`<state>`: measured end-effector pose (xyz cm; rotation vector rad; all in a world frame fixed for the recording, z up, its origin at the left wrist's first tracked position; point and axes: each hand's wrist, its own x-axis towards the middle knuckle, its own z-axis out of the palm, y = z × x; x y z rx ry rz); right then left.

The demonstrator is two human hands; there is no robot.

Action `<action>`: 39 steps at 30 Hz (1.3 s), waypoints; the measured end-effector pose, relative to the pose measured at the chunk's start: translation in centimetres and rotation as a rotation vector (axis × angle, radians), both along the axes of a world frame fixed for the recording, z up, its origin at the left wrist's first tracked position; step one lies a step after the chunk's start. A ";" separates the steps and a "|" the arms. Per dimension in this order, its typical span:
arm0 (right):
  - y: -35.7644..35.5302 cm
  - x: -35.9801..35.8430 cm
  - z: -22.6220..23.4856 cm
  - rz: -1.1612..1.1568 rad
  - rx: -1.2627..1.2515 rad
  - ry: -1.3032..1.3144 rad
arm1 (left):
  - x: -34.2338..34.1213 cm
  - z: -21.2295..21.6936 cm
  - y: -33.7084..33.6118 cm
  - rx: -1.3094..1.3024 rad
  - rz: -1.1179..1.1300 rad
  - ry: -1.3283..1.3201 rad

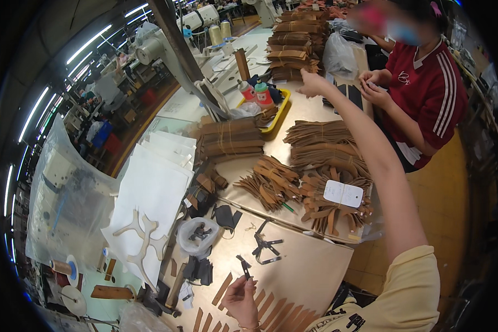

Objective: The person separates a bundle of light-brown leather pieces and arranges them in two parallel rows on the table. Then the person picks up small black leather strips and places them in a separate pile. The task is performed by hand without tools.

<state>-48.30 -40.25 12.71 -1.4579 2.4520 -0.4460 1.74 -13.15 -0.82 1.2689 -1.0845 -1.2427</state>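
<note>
My left hand (240, 303), low in the view, pinches a small black strip (244, 266) between thumb and fingers. Below and beside it, flat brown leather strips (271, 307) lie in a row on the table. My right arm stretches far forward across the table. At its end my right hand (314, 85) has fingers extended near a tall stack of bundled brown leather pieces (293, 52); whether it touches them I cannot tell. Several black strips (265, 247) lie in a loose tangle just beyond my left hand.
Bundled brown strips (323, 138) and a white tag (343, 193) lie mid-table. A yellow tray (279, 116) holds bottles. At left are white sheets (149, 193), a plastic tub (198, 235) and a bagged machine (63, 193). A co-worker in a red shirt (426, 83) sits at right.
</note>
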 end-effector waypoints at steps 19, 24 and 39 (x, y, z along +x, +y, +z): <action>27.9 30.4 -13.1 0.593 -0.346 -1.122 | 1.7 -5.4 2.3 0.199 -0.029 -0.032; 27.2 30.6 -12.3 0.598 -0.399 -0.948 | 1.8 -6.2 2.6 0.132 0.049 0.033; 28.6 33.1 -13.0 0.764 -0.542 -0.412 | -1.7 1.3 3.1 -0.344 0.058 -0.842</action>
